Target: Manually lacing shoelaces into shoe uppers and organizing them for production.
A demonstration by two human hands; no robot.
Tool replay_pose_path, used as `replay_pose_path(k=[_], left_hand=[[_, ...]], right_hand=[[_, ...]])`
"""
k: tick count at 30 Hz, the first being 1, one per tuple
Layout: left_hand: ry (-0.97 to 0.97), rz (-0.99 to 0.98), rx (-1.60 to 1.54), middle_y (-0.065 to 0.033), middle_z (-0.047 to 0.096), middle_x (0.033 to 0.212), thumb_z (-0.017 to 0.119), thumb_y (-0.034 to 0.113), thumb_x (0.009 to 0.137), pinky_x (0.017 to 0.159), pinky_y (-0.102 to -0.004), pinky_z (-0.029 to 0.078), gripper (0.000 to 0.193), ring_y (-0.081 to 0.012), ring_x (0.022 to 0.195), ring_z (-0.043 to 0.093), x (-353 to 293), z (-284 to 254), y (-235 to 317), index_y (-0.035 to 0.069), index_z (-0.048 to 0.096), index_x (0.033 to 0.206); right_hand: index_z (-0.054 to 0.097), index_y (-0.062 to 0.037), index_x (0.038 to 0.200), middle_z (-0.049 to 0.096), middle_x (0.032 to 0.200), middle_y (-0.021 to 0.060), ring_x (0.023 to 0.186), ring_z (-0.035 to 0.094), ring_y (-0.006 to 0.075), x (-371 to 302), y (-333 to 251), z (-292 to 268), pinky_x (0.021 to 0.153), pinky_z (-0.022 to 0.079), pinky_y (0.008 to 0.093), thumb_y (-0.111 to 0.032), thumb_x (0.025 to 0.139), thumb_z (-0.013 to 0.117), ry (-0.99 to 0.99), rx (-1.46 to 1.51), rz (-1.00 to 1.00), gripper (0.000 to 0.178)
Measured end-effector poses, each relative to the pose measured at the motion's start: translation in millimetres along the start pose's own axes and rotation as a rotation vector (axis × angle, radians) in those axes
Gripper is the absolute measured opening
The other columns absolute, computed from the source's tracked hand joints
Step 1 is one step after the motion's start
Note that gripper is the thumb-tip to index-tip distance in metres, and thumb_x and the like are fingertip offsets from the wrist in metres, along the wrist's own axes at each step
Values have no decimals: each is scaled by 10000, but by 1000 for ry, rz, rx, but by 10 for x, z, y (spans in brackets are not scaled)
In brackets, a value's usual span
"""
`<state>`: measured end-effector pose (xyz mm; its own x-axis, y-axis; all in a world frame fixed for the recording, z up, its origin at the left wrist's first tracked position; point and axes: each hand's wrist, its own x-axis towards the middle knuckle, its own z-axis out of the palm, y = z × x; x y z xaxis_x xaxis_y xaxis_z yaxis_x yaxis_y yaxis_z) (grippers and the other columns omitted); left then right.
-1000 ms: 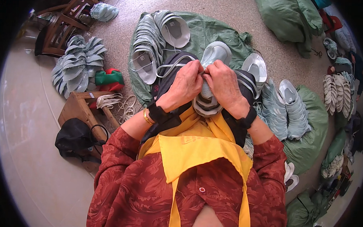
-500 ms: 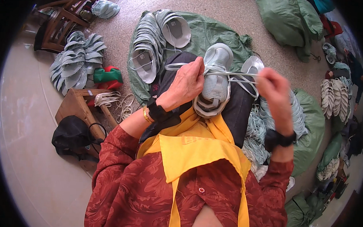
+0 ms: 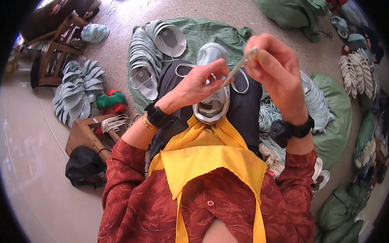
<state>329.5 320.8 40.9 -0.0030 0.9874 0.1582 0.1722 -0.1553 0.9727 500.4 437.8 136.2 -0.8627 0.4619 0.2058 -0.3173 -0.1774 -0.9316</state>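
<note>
While the pale grey-blue mesh shoe (image 3: 219, 99) points lengthwise away from the body between dark-trousered thighs (image 3: 246, 108), left hand (image 3: 198, 83), nearer, above it, and right hand (image 3: 277, 71), farther right, pinch one straight pale-green flat strip (image 3: 238, 68), probably lace.

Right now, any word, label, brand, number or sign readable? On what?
None readable.
Far shoe on the green sack: mark inside, too small.
Near shoe on it: mark inside, too small.
Wooden stool: pale mark, too small.
Lap shoe: none seen.
</note>
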Motion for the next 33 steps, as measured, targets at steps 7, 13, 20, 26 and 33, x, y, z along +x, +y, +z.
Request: replay_pose_path(k=[7,13,20,26,33], left_hand=[[49,-187,-136,-15,656,968,577,174,1052,790,-233,484,162,-59,860,568,-144,-116,-256,19,609,1022],[216,-179,-327,-34,678,893,520,218,1081,747,-240,488,224,-70,817,580,-253,-175,-252,42,563,949],[443,-225,-227,-30,619,795,463,245,1101,627,-249,436,330,-85,673,516,-561,-575,-144,43,589,873],[819,-279,-366,-24,627,784,519,240,1074,626,-239,430,265,-81,657,522,-1377,-1570,-136,69,613,894],[470,-456,911,-98,664,792,768,178,886,583,-356,489,267,-238,649,622,-1319,-1184,-127,4,568,916]], right_hand=[[602,-34,1033,617,924,50,754,553,72,-142,-2,-157,688,457,222,-201,1071,514,195,71,-31,192],[534,-74,1024,603,886,61,736,560,106,-603,94,-672,664,458,257,-230,1077,494,311,13,114,169],[514,-96,968,483,778,-10,653,446,88,-1407,204,-1207,581,367,234,-198,1071,498,599,22,298,145],[523,-93,968,456,763,-15,642,411,86,-2315,172,-2067,569,339,238,-171,1060,511,860,81,241,121],[687,-21,1098,704,888,25,574,551,40,-1658,580,-1440,512,461,202,-156,1011,621,637,-638,418,173]])
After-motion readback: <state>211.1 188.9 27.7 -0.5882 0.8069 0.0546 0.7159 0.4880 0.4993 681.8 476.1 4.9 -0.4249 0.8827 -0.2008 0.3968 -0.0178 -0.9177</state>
